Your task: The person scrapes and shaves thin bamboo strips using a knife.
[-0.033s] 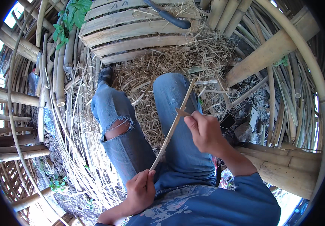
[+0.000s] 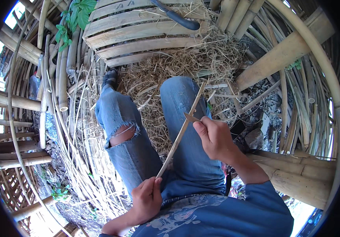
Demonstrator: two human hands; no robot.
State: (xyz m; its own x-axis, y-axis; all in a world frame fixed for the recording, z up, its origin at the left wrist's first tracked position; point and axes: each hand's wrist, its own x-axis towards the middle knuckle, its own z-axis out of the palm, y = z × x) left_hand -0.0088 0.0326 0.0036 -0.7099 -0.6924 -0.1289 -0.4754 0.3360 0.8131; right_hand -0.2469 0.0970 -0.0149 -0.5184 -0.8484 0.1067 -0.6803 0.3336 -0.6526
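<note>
A thin bamboo strip [image 2: 180, 136] runs aslant over my lap, its far end above my right knee. Close to my waist, my left hand [image 2: 147, 198] is closed around the strip's near end. My right hand [image 2: 214, 138] is closed on a small knife whose short pointed blade [image 2: 190, 117] lies against the strip above my right thigh. The fist hides the knife's handle. Beneath the strip are my legs in torn blue jeans [image 2: 126, 166].
Dry shavings [image 2: 150, 114] cover the ground between and beyond my feet. A slatted bamboo bench [image 2: 138, 33] stands ahead, with a dark curved tool handle [image 2: 182, 20] on it. Thick bamboo poles [image 2: 280, 55] flank me on the right; loose bamboo strips [image 2: 87, 158] lie at my left.
</note>
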